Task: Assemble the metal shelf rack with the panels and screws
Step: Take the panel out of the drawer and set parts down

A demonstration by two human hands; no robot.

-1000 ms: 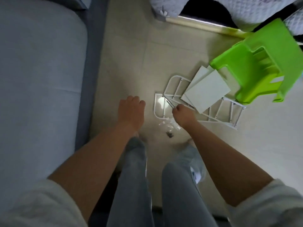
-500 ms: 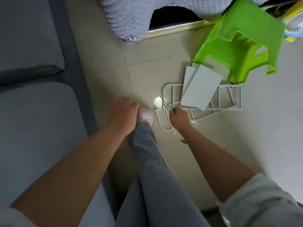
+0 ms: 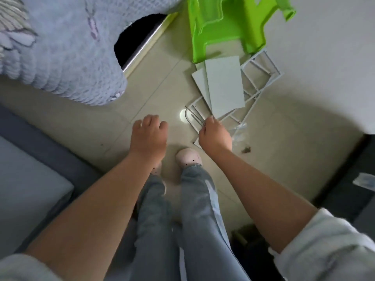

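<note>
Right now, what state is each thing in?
left hand, fingers loosely curled, holding nothing
right hand, grips thin metal rods
wire frames, flat on floor, unassembled
white panels, lying flat, stacked on wire frames
green stool, tipped over

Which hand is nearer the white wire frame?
Right. The right hand, pinching thin rods, overlaps the wire frame's near end; the left hand hangs apart to its left.

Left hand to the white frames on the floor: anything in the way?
Partly. Two grey panels lie across the frames mid-span; the green stool sits at their far end. The right hand, gripping thin rods, is over the near end. Only bare floor lies before the left hand.
</note>
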